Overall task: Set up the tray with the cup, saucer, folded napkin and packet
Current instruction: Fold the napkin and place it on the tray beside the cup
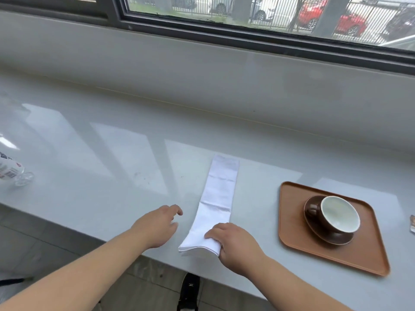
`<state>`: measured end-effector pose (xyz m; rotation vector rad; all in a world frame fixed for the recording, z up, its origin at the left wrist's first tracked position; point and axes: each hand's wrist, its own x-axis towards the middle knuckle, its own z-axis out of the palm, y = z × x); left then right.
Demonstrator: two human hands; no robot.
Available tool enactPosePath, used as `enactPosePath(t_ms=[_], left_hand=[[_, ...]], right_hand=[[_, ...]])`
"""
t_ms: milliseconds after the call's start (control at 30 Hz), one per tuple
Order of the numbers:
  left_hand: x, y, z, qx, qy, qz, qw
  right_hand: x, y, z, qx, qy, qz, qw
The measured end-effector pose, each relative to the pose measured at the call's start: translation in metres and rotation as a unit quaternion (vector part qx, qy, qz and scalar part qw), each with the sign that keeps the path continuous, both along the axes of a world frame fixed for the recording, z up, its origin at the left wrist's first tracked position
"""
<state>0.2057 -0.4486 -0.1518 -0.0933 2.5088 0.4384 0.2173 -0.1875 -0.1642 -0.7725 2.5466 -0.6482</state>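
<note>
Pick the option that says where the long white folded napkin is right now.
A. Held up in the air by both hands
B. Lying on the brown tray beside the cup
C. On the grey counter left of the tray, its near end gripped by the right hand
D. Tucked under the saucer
C: the long white folded napkin lies on the grey counter left of the brown tray, its near end pinched by the right hand.

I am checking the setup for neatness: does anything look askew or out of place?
The tray sits turned at an angle to the counter edge. The napkin is a long strip off the tray, its near end lifted in the right hand.
</note>
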Motion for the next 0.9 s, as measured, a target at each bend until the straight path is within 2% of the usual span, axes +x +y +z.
enactPosePath(t_ms=[100,233,333,433,533,633,767,900], left_hand=[[0.015,0.013,0.003,-0.035,0.025,-0.103,0.994],[0.018,0.043,0.010,-0.054,0.031,-0.137,0.989],[0.012,0.060,0.013,-0.021,-0.001,-0.102,0.995],[0.008,0.071,0.010,0.081,-0.044,-0.064,0.994],[-0.001,0.084,0.006,0.196,-0.085,0.003,0.977],[-0.015,0.096,0.005,0.246,-0.100,0.057,0.962],[-0.036,0.108,0.005,0.257,-0.145,0.041,0.955],[-0.065,0.118,0.006,0.263,-0.176,0.012,0.948]], right_hand=[[0.021,0.009,0.011,-0.029,-0.024,-0.022,0.999],[0.032,0.024,0.034,-0.111,-0.068,-0.104,0.986],[0.027,0.036,0.049,-0.179,-0.118,-0.177,0.961],[0.011,0.046,0.058,-0.240,-0.171,-0.229,0.928],[-0.015,0.056,0.067,-0.282,-0.210,-0.274,0.895],[-0.045,0.062,0.074,-0.306,-0.236,-0.324,0.863],[-0.088,0.072,0.069,-0.292,-0.217,-0.368,0.856],[-0.127,0.077,0.065,-0.277,-0.219,-0.370,0.860]])
